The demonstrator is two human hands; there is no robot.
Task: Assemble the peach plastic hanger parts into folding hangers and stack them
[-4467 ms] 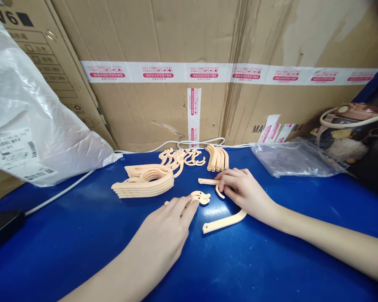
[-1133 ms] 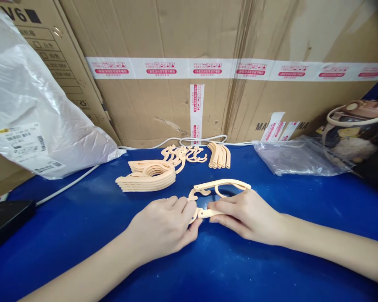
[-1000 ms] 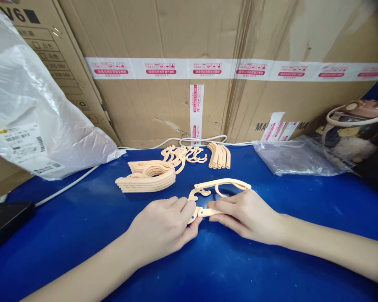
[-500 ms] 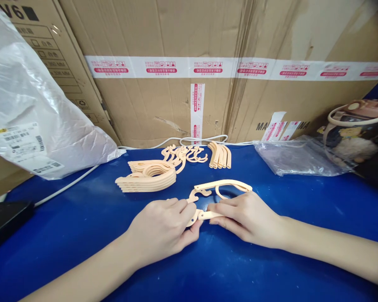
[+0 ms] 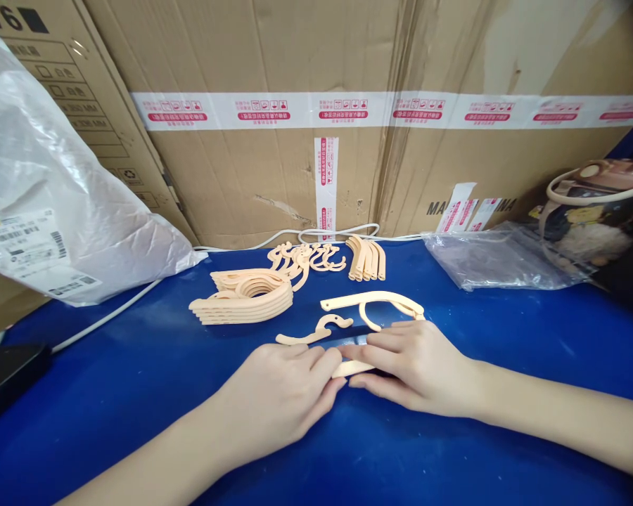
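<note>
Between my two hands is a cream plastic hanger arm (image 5: pixel 354 368), only a short stretch of it showing. My left hand (image 5: pixel 290 386) pinches its left end, where the fingers hide the joint with another piece. My right hand (image 5: pixel 419 362) grips the right part between thumb and fingers. Just beyond my left knuckles lies a loose hanger hook (image 5: pixel 321 330). Behind my right hand rests a curved cream hanger piece (image 5: pixel 372 299) with a ring-like part; its right end meets my fingers in the view, and I cannot tell whether they touch.
A stack of cream hanger parts (image 5: pixel 247 309) sits to the left, with a pile of hooks (image 5: pixel 295 260) and several curved arms (image 5: pixel 366 260) behind. A white plastic bag (image 5: pixel 74 211), a clear bag (image 5: pixel 496 260), a black object (image 5: pixel 10 379) and cardboard boxes (image 5: pixel 264 183) surround the blue tabletop.
My left fingers have closed over the joint between the pieces, which showed before. My hands are closer together. The loose hook behind is now more exposed.
</note>
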